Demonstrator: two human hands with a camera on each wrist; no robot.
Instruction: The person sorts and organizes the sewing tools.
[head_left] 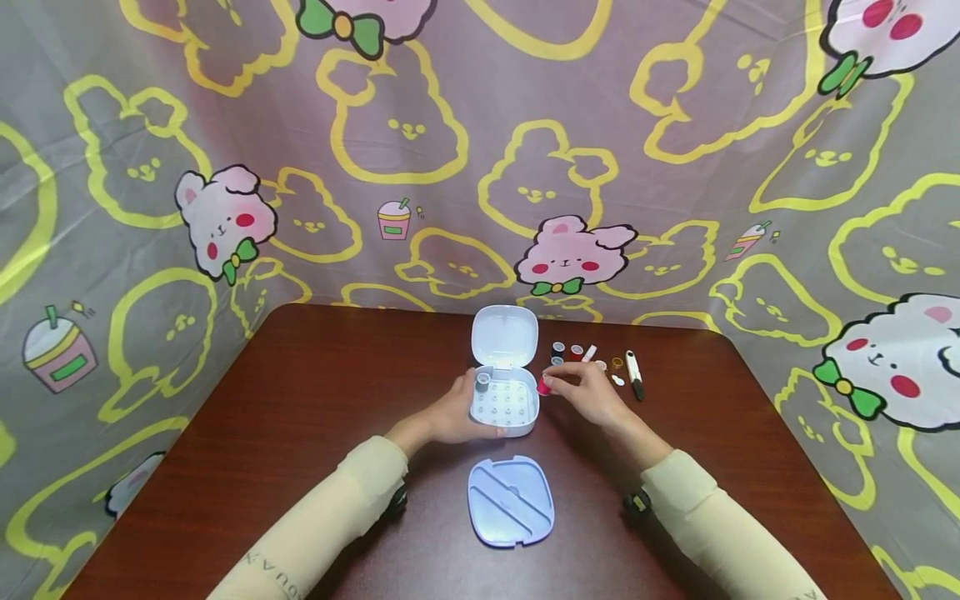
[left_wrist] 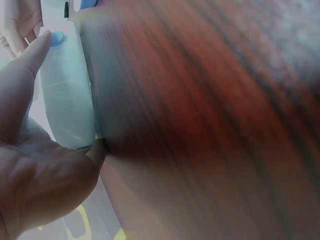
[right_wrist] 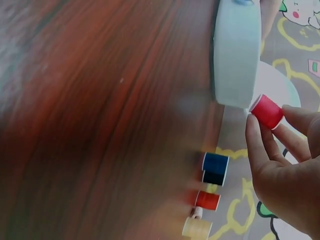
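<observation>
An open white sewing box (head_left: 525, 429) stands on the table with its hinged lid (head_left: 505, 333) raised. Rows of small pegs line its floor, and a dark grey thread spool (head_left: 482, 383) sits at the back left inside. My left hand (head_left: 450, 414) grips the box from the left, thumb along the front wall near a blue button (left_wrist: 58, 38). Between the thumb and fingertips of my right hand (head_left: 595, 400) is a pinkish-red thread spool (right_wrist: 268, 111), held tilted in the right wrist view, just beside the box's right wall.
Beyond the right hand stand more thread spools: dark blue (right_wrist: 216, 162), black (right_wrist: 214, 178), red (right_wrist: 207, 200) and cream (right_wrist: 197, 228). A slim white-and-black tool (head_left: 634, 375) lies further right. Nearer me is a light blue divided tray (head_left: 512, 504). Patterned cloth (head_left: 450, 200) hangs behind the table.
</observation>
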